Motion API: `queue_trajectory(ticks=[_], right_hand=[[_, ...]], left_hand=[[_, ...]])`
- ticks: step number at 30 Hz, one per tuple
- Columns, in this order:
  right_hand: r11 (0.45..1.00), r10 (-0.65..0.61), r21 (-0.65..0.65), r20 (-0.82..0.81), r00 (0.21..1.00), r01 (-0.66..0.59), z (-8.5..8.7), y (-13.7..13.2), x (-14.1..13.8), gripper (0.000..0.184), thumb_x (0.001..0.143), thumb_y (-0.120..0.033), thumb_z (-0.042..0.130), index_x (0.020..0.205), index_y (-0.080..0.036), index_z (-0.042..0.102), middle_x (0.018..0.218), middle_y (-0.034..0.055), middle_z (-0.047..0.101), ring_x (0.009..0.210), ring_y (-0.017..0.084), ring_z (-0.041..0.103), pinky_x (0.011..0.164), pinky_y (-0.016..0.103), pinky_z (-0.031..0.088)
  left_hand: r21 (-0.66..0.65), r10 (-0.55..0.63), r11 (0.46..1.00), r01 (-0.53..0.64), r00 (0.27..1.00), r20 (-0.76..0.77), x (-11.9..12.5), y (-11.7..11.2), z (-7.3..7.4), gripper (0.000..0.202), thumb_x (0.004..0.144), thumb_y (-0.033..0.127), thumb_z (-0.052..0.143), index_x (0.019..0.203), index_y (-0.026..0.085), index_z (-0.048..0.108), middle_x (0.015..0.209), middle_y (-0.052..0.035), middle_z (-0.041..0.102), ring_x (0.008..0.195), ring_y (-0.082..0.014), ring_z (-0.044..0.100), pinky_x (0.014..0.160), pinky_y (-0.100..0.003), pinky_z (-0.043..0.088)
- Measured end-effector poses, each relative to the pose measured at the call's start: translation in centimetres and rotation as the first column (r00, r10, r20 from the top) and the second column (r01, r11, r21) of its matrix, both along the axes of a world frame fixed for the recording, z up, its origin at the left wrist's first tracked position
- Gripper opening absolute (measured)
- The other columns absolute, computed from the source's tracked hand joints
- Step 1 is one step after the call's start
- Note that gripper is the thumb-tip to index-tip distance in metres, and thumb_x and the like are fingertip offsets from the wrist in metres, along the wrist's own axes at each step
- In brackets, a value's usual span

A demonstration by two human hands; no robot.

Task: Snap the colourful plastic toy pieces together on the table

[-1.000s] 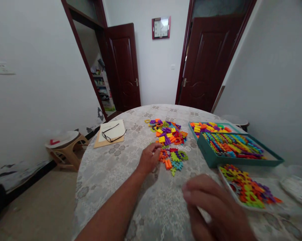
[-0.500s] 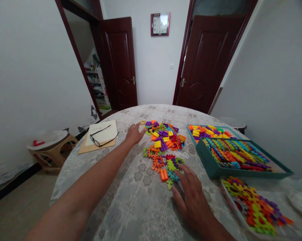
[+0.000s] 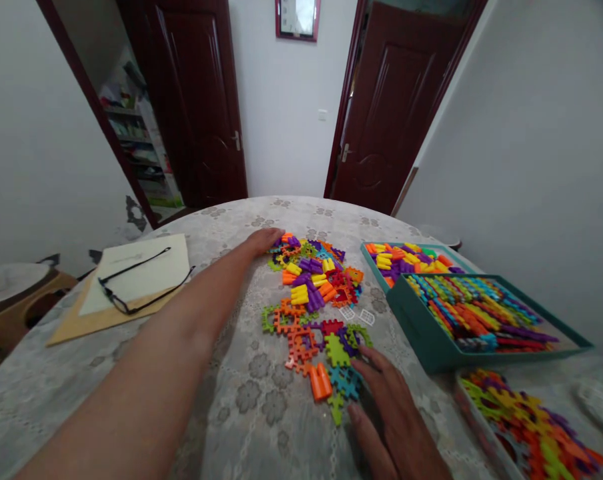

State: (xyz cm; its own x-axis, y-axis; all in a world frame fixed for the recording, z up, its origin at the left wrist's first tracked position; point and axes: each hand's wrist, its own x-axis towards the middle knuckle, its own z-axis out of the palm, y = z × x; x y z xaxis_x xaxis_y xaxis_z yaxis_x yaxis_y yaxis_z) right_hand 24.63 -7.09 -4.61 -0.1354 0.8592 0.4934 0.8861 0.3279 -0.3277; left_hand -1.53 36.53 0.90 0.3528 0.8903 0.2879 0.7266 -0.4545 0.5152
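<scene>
My left hand (image 3: pixel 261 240) reaches across the round table with its fingers stretched flat against the far left edge of a heap of coloured plastic building pieces (image 3: pixel 314 273). My right hand (image 3: pixel 394 420) lies open and palm down on the lace tablecloth (image 3: pixel 261 400). Its fingertips touch a nearer cluster of flat interlocking pieces (image 3: pixel 321 347), beside a blue piece and an orange one (image 3: pixel 320 381). Neither hand holds anything.
A teal box (image 3: pixel 431 343) full of coloured pieces stands at the right, with a second teal tray (image 3: pixel 406 257) behind it. A shallow tray of pieces (image 3: pixel 526 420) sits at the near right. Black glasses (image 3: pixel 139 280) rest on papers at the left. Two dark doors stand behind.
My left hand has moved from the near cluster out to the far edge of the heap. My right hand has come down flat beside the near pieces. The view has moved closer to the table.
</scene>
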Motion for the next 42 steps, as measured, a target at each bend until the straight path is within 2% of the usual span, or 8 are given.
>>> queue_trajectory(ticks=[7, 16, 22, 28, 33, 36, 39, 42], right_hand=[[0.996, -0.071, 0.050, 0.011, 0.997, 0.070, 0.1, 0.4, -0.6, 0.055, 0.102, -0.040, 0.056, 0.156, -0.035, 0.048, 0.162, 0.0090, 0.049, 0.142, 0.038, 0.055, 0.107, 0.061, 0.058], [0.996, -0.091, -0.011, -0.003, 0.996, 0.091, 0.0, 0.2, -1.4, 0.062, 0.095, -0.044, 0.069, 0.153, -0.030, 0.051, 0.164, 0.0135, 0.047, 0.146, 0.041, 0.051, 0.114, 0.064, 0.051], [0.997, -0.043, -0.059, -0.006, 0.999, 0.043, 0.9, -0.1, -1.9, 0.072, 0.088, -0.046, 0.076, 0.153, -0.025, 0.052, 0.165, 0.0166, 0.044, 0.151, 0.041, 0.043, 0.120, 0.065, 0.041], [0.998, -0.055, -0.018, -0.027, 0.998, 0.055, 0.4, 0.6, -1.5, 0.056, 0.096, -0.040, 0.068, 0.147, -0.019, 0.059, 0.161, 0.0199, 0.048, 0.148, 0.038, 0.046, 0.121, 0.060, 0.041], [0.997, -0.072, -0.014, -0.047, 0.996, 0.072, 0.2, 1.2, -1.0, 0.046, 0.098, -0.031, 0.062, 0.141, -0.016, 0.063, 0.156, 0.0209, 0.053, 0.144, 0.036, 0.050, 0.118, 0.056, 0.045], [0.997, -0.067, -0.032, -0.051, 0.996, 0.066, 0.2, 1.3, -0.4, 0.043, 0.098, -0.030, 0.063, 0.140, -0.018, 0.064, 0.154, 0.0192, 0.055, 0.143, 0.034, 0.052, 0.117, 0.054, 0.046], [0.997, -0.057, -0.048, -0.058, 0.997, 0.054, 0.2, 1.5, 0.2, 0.042, 0.100, -0.027, 0.061, 0.140, -0.019, 0.064, 0.153, 0.0180, 0.056, 0.143, 0.032, 0.052, 0.118, 0.053, 0.045], [0.999, -0.027, -0.049, -0.087, 0.996, 0.023, 0.1, 1.5, 0.8, 0.041, 0.100, -0.024, 0.057, 0.141, -0.019, 0.064, 0.152, 0.0176, 0.056, 0.143, 0.031, 0.052, 0.118, 0.052, 0.045]], left_hand=[[-0.204, -0.242, 0.944, 0.260, 0.964, 0.110, 1.7, -2.1, -0.1, 0.058, 0.090, 0.071, 0.061, 0.104, 0.019, 0.082, 0.104, -0.0060, 0.081, 0.099, -0.0249, 0.069, 0.096, -0.032, 0.053], [-0.160, -0.235, 0.954, 0.254, 0.963, 0.129, 1.6, -11.6, -0.8, 0.060, 0.093, 0.072, 0.050, 0.082, 0.019, 0.074, 0.078, -0.0028, 0.072, 0.084, -0.0241, 0.064, 0.080, -0.032, 0.053], [-0.095, -0.147, 0.983, 0.158, 0.983, 0.112, 2.7, -19.1, -1.2, 0.048, 0.101, 0.054, 0.041, 0.083, 0.021, 0.071, 0.087, -0.0075, 0.073, 0.090, -0.0253, 0.065, 0.087, -0.034, 0.050], [-0.099, 0.029, 0.995, -0.013, 0.988, 0.153, 3.9, -25.4, -1.0, 0.036, 0.101, 0.042, 0.043, 0.088, 0.021, 0.069, 0.094, -0.0096, 0.074, 0.096, -0.0254, 0.066, 0.091, -0.035, 0.049], [-0.132, 0.134, 0.986, -0.102, 0.957, 0.259, 5.3, -29.0, -0.3, 0.048, 0.106, 0.044, 0.030, 0.101, 0.018, 0.070, 0.104, -0.0110, 0.075, 0.101, -0.0254, 0.069, 0.092, -0.037, 0.053], [-0.137, 0.113, 0.988, -0.073, 0.944, 0.309, 5.3, -30.8, 0.8, 0.050, 0.107, 0.049, 0.031, 0.112, 0.019, 0.070, 0.116, -0.0098, 0.076, 0.111, -0.0242, 0.069, 0.100, -0.036, 0.053], [-0.131, 0.066, 0.991, -0.026, 0.949, 0.309, 2.9, -32.4, 1.9, 0.051, 0.106, 0.053, 0.038, 0.130, 0.020, 0.068, 0.136, -0.0098, 0.071, 0.129, -0.0250, 0.063, 0.115, -0.039, 0.047], [-0.104, -0.150, 0.981, 0.161, 0.983, 0.101, -1.1, -34.7, 2.0, 0.072, 0.093, 0.064, 0.063, 0.151, 0.021, 0.056, 0.160, -0.0137, 0.054, 0.148, -0.0320, 0.048, 0.127, -0.049, 0.035]])
